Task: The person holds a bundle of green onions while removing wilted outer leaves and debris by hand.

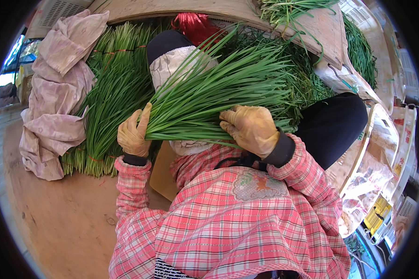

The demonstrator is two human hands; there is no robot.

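A loose bunch of long green garlic chives (pixel 228 88) lies across my lap, its leaves fanning out to the right. My left hand (pixel 134 132), in a tan glove, is closed around the bunch's narrower left end, the thumb pointing up along it. My right hand (pixel 251 129), gloved alike, has its fingers curled in on the leaves at the bunch's lower edge; its fingertips are partly hidden. Left of my lap, tied bundles of chives (pixel 109 102) are stacked with red bands around them. A pale patterned cloth (pixel 56 107) lies along their left side.
A wooden board (pixel 312 32) at the far side bears loose chives (pixel 291 11). More loose greens (pixel 307 76) lie beyond my right knee (pixel 335 121). Red ties (pixel 193 25) hang at the back. Plastic crates (pixel 381 135) stand on the right. A wooden surface (pixel 56 209) extends at left.
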